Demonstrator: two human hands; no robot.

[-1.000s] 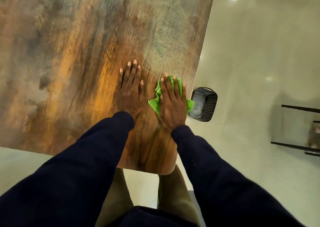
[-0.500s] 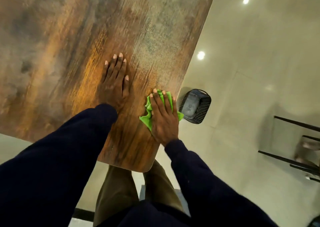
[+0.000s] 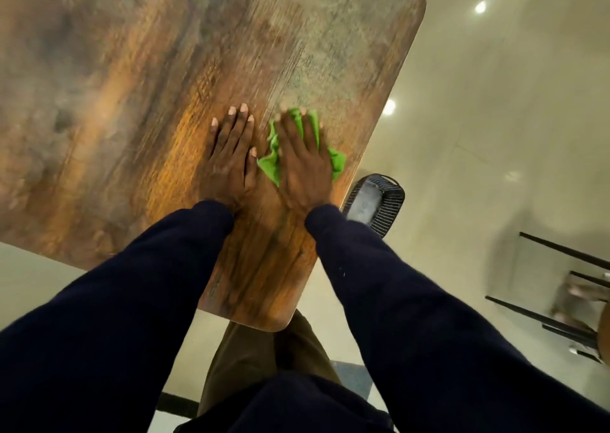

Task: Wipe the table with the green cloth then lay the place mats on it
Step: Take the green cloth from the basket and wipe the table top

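My right hand (image 3: 305, 165) presses flat, fingers straight, on the crumpled bright green cloth (image 3: 270, 165) near the right edge of the streaked brown wooden table (image 3: 138, 79), for wiping pressure. Left hand (image 3: 231, 155) lies spread flat beside it, bracing my lean. No place mats visible.

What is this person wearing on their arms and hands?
Long dark navy sleeves of plain soft fabric cover both arms to the wrists: left sleeve, right sleeve. The left hand and right hand are bare, with no gloves, rings or watch showing.
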